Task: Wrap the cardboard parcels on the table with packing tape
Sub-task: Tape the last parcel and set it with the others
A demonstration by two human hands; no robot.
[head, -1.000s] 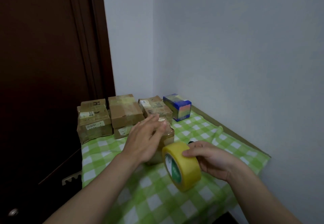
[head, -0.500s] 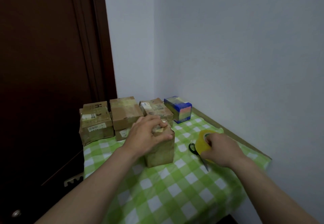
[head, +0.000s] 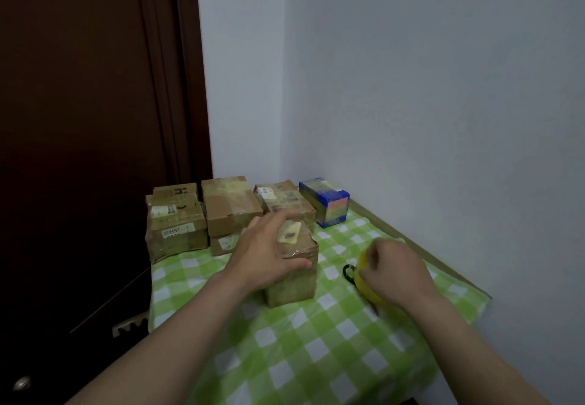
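L hand [head: 269, 255] fwd, fingers + thumb curled round small parcel [head: 291, 287]. R hand [head: 399, 273] knuckles-up, curled on tape roll [head: 363, 265], blurred.

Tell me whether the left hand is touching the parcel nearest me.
Touching. The head view shows the left hand gripping the parcel: its fingers lie over the top and its thumb presses across the taped front face, with no gap.

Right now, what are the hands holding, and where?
The left hand grips the small cardboard parcel by its top. The right hand rests curled on the yellow tape roll; blur hides its grip.
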